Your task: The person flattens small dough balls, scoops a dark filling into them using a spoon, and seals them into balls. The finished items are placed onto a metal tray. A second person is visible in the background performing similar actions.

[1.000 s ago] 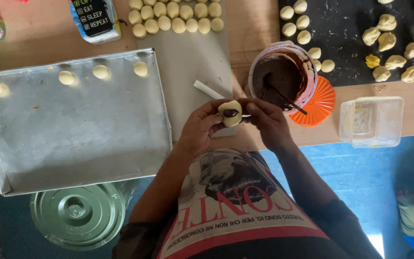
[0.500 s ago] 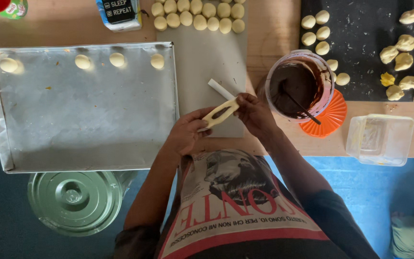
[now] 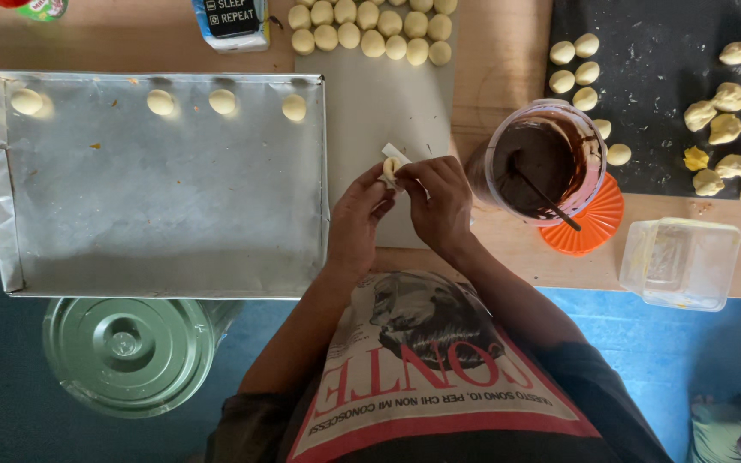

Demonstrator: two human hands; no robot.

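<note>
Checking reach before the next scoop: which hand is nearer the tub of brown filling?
Right. The right hand sits just left of the filling tub, a small gap away. The left hand is farther left, beyond the dough piece both hands pinch.

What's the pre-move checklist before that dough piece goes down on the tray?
1. Dough piece held: ok, pinched between the left hand and right hand over the pale mat.
2. Dough closed over its filling: cannot tell, fingers cover most of it.
3. Free spot on the metal baking tray: ok, only four dough balls sit along its far edge.
4. Path from hands to tray: ok, nothing stands between them.
5. Tub of chocolate filling: ok, upright on the orange lid, spoon resting inside.
6. Tray seated on the table: not ok, its near edge hangs past the table edge.
</note>
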